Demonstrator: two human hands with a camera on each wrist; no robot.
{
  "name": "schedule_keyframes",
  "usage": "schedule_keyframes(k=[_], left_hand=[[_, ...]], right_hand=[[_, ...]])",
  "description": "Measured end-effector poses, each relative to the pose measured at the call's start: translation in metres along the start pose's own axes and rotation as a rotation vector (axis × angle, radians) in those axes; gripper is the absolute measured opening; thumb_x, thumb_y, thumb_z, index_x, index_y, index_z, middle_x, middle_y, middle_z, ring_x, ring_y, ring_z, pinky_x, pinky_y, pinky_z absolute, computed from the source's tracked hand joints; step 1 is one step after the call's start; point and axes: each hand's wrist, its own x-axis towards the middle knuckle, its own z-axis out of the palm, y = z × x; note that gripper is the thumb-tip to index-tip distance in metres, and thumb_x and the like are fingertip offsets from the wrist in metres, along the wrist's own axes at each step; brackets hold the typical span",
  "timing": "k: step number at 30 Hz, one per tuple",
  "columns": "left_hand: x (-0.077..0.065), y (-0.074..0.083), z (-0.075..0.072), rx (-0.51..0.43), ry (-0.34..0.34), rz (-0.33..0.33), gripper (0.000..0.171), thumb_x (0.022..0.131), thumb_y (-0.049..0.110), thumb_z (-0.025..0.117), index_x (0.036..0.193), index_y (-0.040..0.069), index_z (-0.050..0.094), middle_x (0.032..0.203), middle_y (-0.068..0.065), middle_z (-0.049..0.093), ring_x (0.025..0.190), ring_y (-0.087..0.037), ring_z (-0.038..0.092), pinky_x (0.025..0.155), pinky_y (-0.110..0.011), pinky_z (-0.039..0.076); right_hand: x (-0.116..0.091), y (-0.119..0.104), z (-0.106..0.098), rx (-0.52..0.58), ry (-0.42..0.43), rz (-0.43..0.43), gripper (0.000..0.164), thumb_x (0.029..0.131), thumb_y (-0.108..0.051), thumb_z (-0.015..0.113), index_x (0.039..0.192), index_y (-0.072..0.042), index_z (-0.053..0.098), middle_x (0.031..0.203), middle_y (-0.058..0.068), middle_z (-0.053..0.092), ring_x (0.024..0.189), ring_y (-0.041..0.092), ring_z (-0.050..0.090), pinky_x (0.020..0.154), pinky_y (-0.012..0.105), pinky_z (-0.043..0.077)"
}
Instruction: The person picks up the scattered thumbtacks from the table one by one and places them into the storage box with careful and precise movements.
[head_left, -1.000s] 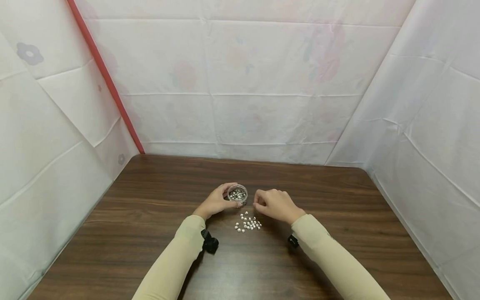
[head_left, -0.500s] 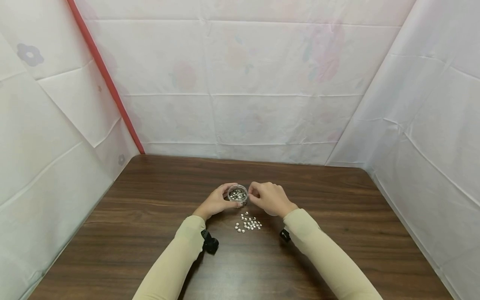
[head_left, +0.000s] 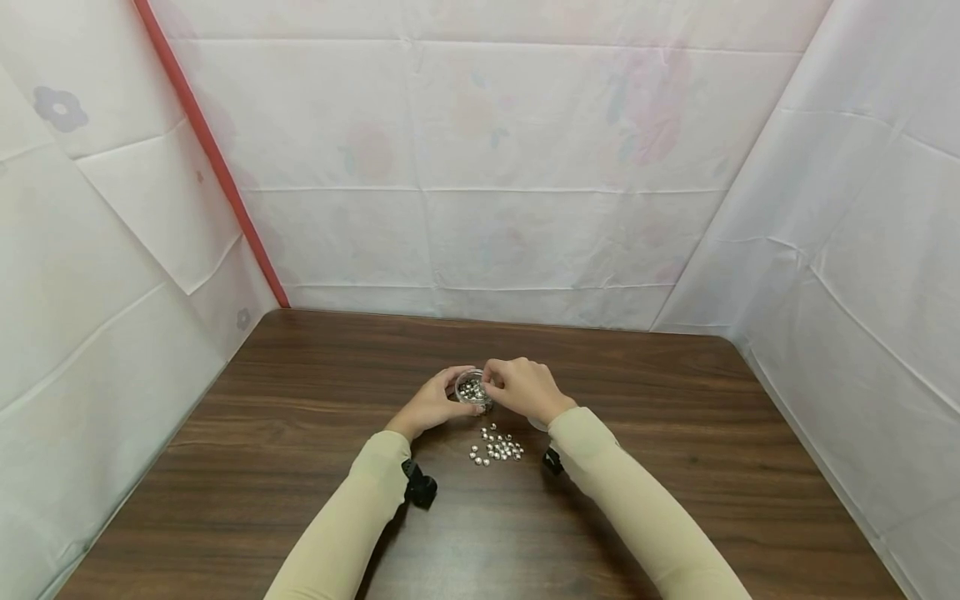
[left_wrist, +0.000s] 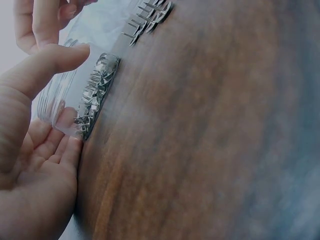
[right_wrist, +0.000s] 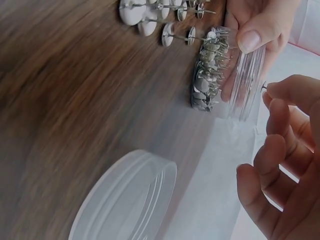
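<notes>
My left hand grips a clear round jar standing upright on the table, thumb on the near side and fingers around the far side. Silver thumbtacks fill its lower part. Over the jar's open mouth, my right hand pinches a single thumbtack between thumb and index finger; only the tip of its pin shows. Several loose thumbtacks lie on the table just in front of the jar, many with pins pointing up.
A clear plastic lid lies on the brown wooden table beside the jar, mostly hidden under the right wrist in the head view. White patterned sheets enclose the table's back and sides.
My right hand has moved left from beside the jar to over its mouth. My left hand and the jar have stayed in place.
</notes>
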Motion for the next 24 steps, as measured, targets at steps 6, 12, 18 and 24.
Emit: schedule_keyframes(k=[6, 12, 18, 24], left_hand=[[-0.001, 0.002, 0.0, 0.013, -0.001, 0.001, 0.077, 0.072, 0.034, 0.08, 0.138, 0.023, 0.042, 0.142, -0.001, 0.038, 0.129, -0.024, 0.034, 0.105, -0.051, 0.034], [-0.002, 0.002, -0.001, 0.014, 0.003, -0.007, 0.076, 0.071, 0.036, 0.081, 0.136, 0.027, 0.042, 0.144, -0.001, 0.036, 0.128, -0.025, 0.035, 0.105, -0.051, 0.035], [-0.003, 0.001, -0.001, 0.012, 0.002, -0.019, 0.076, 0.071, 0.037, 0.081, 0.136, 0.027, 0.042, 0.143, 0.001, 0.037, 0.127, -0.022, 0.037, 0.103, -0.05, 0.037], [-0.001, 0.003, 0.001, 0.008, -0.005, -0.006, 0.074, 0.072, 0.035, 0.08, 0.136, 0.025, 0.043, 0.142, -0.002, 0.039, 0.126, -0.022, 0.038, 0.103, -0.051, 0.036]], right_hand=[[0.007, -0.002, 0.003, 0.011, -0.018, 0.006, 0.008, 0.091, -0.034, 0.056, 0.088, -0.03, 0.062, 0.064, -0.015, 0.056, 0.046, 0.004, 0.045, 0.04, 0.024, 0.038], [0.011, -0.005, 0.006, 0.009, -0.014, 0.016, 0.009, 0.091, -0.033, 0.055, 0.087, -0.029, 0.062, 0.06, -0.014, 0.055, 0.044, 0.005, 0.044, 0.038, 0.024, 0.036], [0.012, -0.008, 0.011, 0.038, -0.035, 0.032, 0.01, 0.091, -0.033, 0.055, 0.09, -0.027, 0.063, 0.057, -0.012, 0.054, 0.042, 0.007, 0.042, 0.036, 0.023, 0.033], [0.012, -0.009, 0.01, 0.031, -0.024, 0.038, 0.015, 0.092, -0.035, 0.055, 0.097, -0.026, 0.066, 0.06, -0.013, 0.056, 0.042, 0.006, 0.044, 0.036, 0.023, 0.035]])
